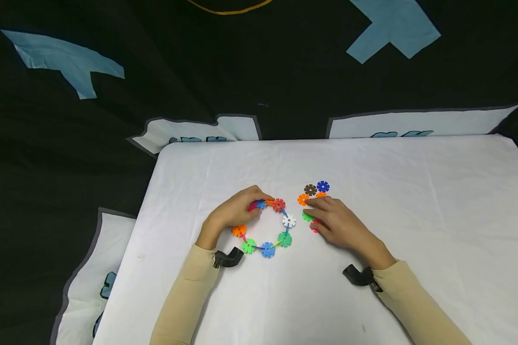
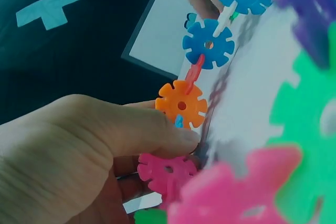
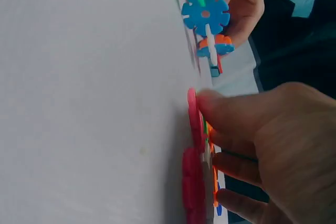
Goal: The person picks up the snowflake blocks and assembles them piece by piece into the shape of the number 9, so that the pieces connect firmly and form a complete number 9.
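Observation:
A ring of notched plastic discs, joined edge to edge in many colours, lies on the left half of the table; a green disc (image 1: pixel 285 239) and a blue disc (image 1: pixel 267 249) form its near side. My left hand (image 1: pixel 241 207) holds the ring's upper left part. In the left wrist view its thumb presses by an orange disc (image 2: pixel 181 98), and the fingers pass behind a pink disc (image 2: pixel 163 169). To the right, my right hand (image 1: pixel 338 223) lies over loose discs, its thumb touching a pink-red one (image 3: pixel 193 114). Its fingers are near a green disc (image 1: pixel 308 217) and an orange disc (image 1: pixel 303 199), partly covering the group.
A brown disc (image 1: pixel 310 189) and a dark blue disc (image 1: pixel 323 186) lie just beyond the right fingers. White cloth covers the table (image 1: pixel 414 215). A dark curtain (image 1: pixel 259 72) with blue patches hangs behind its far edge.

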A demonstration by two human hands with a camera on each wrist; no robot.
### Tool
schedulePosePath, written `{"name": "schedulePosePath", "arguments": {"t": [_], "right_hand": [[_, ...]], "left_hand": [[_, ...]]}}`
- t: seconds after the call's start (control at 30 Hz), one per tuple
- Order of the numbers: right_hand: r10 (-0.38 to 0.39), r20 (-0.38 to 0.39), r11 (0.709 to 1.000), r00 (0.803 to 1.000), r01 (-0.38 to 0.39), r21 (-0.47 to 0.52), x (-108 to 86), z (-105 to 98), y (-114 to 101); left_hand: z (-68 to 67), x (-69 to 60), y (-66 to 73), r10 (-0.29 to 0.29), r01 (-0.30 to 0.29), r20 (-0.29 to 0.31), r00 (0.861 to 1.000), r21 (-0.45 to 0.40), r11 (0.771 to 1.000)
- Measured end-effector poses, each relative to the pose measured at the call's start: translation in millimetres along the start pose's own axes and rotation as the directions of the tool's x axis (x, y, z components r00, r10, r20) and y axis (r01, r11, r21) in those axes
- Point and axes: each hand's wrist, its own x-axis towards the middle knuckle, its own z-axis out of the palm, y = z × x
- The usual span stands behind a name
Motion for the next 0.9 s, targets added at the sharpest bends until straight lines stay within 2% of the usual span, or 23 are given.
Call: {"name": "schedulePosePath", "arguments": {"t": [0.2, 0.37, 0.57, 0.77, 0.9], "right_hand": [[-0.017, -0.086, 0.999, 0.996, 0.013, -0.039, 0.3, 3.4, 1.8], [-0.005, -0.064, 0.996, 0.998, 0.0, -0.092, 0.2, 3.1, 2.7], [-0.002, -0.045, 0.993, 0.999, -0.003, -0.121, 0.9, 3.4, 1.6], [-0.013, -0.054, 0.99, 0.998, 0.005, -0.142, 2.2, 6.5, -0.6], [0.024, -0.056, 0.994, 0.998, -0.03, -0.107, 3.6, 6.5, -1.9]], "left_hand": [[5.1, 2.7, 9.2, -0.003, 0.004, -0.021, 1.0, 0.04, 0.999], [12.4, 9.9, 16.7, 0.028, -0.02, -0.066, 0.997, 0.112, 0.993], [20.9, 17.3, 21.6, 0.054, -0.04, -0.078, 0.995, 0.173, 0.984], [22.4, 18.6, 23.9, 0.059, -0.043, -0.086, 0.995, 0.183, 0.982], [24.6, 20.4, 24.6, 0.077, -0.062, -0.088, 0.993, 0.165, 0.984]]}}
